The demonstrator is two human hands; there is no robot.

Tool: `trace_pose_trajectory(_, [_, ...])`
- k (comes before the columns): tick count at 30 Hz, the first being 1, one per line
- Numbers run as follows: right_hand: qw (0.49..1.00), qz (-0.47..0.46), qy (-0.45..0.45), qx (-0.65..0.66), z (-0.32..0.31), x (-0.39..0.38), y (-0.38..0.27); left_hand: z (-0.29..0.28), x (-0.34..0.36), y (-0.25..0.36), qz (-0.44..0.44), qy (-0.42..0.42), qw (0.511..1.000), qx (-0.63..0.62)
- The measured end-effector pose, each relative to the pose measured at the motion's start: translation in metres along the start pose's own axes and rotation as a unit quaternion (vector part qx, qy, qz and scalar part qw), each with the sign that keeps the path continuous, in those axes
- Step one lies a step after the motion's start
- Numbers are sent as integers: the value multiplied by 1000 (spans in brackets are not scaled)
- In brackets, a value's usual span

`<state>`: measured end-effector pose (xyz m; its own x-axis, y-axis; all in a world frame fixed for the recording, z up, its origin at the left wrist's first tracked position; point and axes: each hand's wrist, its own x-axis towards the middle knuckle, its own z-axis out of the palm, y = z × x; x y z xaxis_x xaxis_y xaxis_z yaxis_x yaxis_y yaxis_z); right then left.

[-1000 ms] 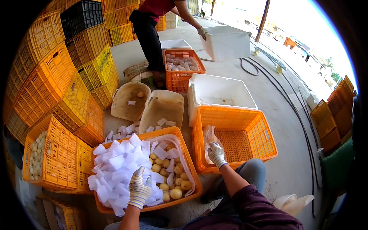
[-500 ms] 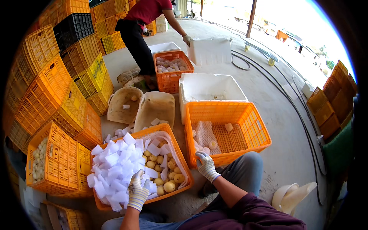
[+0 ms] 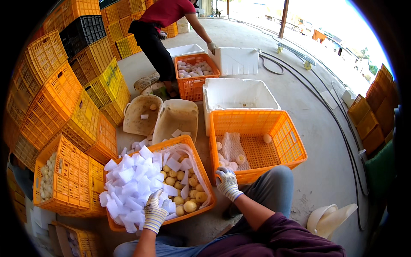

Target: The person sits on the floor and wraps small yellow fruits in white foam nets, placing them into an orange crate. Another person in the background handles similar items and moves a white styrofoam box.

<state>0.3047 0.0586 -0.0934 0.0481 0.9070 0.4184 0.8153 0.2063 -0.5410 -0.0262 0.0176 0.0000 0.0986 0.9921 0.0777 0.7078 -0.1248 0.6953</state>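
Note:
My left hand (image 3: 156, 213), in a striped knit glove, lies at the near side of a heap of white foam sleeves (image 3: 132, 177). Its thumb stands apart from the fingers, with foam around the tips; I see no piece gripped. The heap covers the left part of a lined orange crate (image 3: 203, 165). Round yellowish fruits (image 3: 190, 206) show on its right side among loose sleeves. My right hand (image 3: 229, 185), gloved alike, is curled over the near left corner of a second orange crate (image 3: 265, 170). That crate holds several foam-wrapped fruits (image 3: 240, 159) and a foam sheet (image 3: 232, 147).
Stacked crates (image 3: 55, 103) wall the left side. Behind stand two worn tubs (image 3: 175, 122) and a white foam box (image 3: 239, 92). A co-worker (image 3: 156, 34) bends over a crate of wrapped fruits (image 3: 195, 68). Black hoses (image 3: 319, 90) cross the floor; a cream plastic stool (image 3: 329, 220) lies right.
The whole view has shifted slightly. My right hand has moved a little left along the crate's corner. My left hand stays at the foam heap. The co-worker keeps a hand on a white box.

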Motion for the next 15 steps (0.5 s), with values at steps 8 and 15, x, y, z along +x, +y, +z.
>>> trace_pose_trajectory(8, [997,23,-75,-22,-3,14,-9,-17,12,16,54,6,997,55])
trace_pose_trajectory(15, [998,-26,-46,-41,3,6,4,-35,8,17,23,6,999,43])
